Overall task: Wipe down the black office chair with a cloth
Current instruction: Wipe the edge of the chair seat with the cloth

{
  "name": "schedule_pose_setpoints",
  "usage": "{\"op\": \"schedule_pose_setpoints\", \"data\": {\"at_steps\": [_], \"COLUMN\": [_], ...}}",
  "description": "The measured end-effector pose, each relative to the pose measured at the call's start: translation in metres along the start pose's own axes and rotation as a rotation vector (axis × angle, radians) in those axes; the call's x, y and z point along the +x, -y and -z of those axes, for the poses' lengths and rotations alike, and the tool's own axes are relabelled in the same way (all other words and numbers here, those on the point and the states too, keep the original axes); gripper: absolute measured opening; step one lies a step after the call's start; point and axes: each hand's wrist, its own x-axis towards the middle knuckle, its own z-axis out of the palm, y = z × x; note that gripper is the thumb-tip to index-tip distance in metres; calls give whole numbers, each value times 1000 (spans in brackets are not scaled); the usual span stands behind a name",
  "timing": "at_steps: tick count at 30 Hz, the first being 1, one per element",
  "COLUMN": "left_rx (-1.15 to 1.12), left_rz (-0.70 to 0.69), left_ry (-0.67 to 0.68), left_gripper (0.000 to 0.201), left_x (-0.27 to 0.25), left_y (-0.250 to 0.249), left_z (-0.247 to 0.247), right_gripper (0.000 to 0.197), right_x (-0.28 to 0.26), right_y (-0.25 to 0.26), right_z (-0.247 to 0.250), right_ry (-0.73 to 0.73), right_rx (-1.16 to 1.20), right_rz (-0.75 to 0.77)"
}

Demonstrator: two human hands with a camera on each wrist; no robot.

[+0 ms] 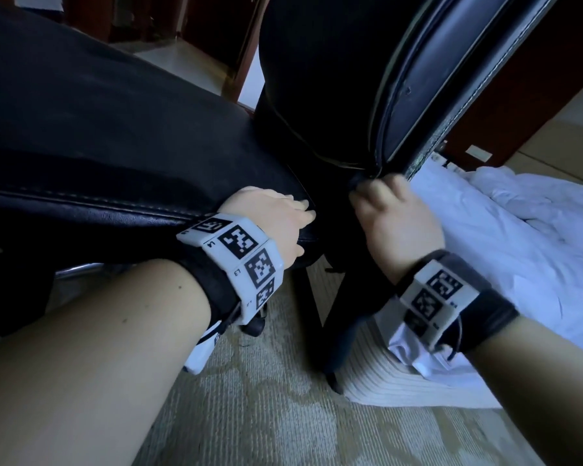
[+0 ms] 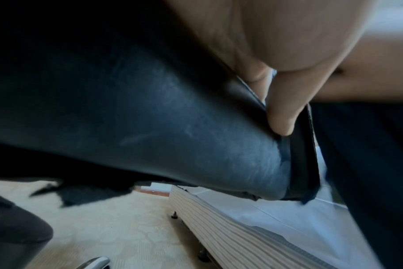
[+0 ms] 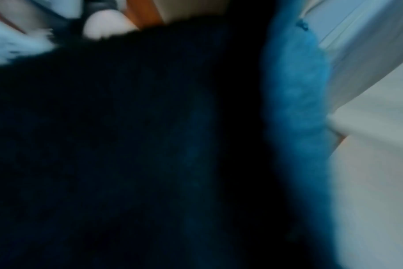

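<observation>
Head view shows two arms reaching forward, each with a white marked band on the wrist. Nearest is the pale carpet point(image 1: 266, 415) under the arms. Next comes the left hand point(image 1: 276, 216). It lies on the corner of the black office chair's seat point(image 1: 115, 136), fingers wrapped over the edge and thumb under it. The left wrist view shows that thumb pressed into the seam at the seat's end, so the hand grips the chair point(image 2: 173, 127). My guess is that this hold keeps the chair from rolling or turning.

A bit further, the right hand point(image 1: 387, 203) is bunched up at the bottom of the chair back point(image 1: 418, 82), where the back meets the seat. Its fingers curl around something dark. The right wrist view is blurry, but shows a dark blue fuzzy cloth point(image 3: 292, 91) close to the camera, so the hand seems to hold the cloth. It is probably rubbing that low gap, where dust hides.

Beyond, on the right, a bed with white sheets point(image 1: 519, 223) stands just beside the chair.
</observation>
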Motion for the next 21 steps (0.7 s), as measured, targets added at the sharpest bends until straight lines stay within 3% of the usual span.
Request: {"op": "schedule_pose_setpoints", "data": {"at_steps": [2,6,9,12,15,18,21], "left_rx": [11,-1,-15,-12,-28,-31,-18], "left_rz": [-7,-17,-18,-30,-22,-11,-1], "left_ry": [-9,-9,-25,-47,-60,-98,-90], "left_gripper": [58,57,56,55,56,56,57], "left_x": [2,7,10,10,10,11,12], "left_y": [0,0,2,2,1,3,2], "left_z": [-1,-3,-6,-7,-9,-14,-15], "right_gripper": [23,32,37,39,38,24,21], "right_x": [12,-6,-34,-44,-35,-8,9], "right_y": [-7,11,19,12,-6,-29,-24], "right_z": [2,-22,-35,-28,-10,4,-1], "right_ry": [-20,-20,25,-5,-143,-247,-162], "right_rx": [-12,-58,22,142,143,94,-11], "right_rz": [-56,1,16,-61,-150,-206,-157]}}
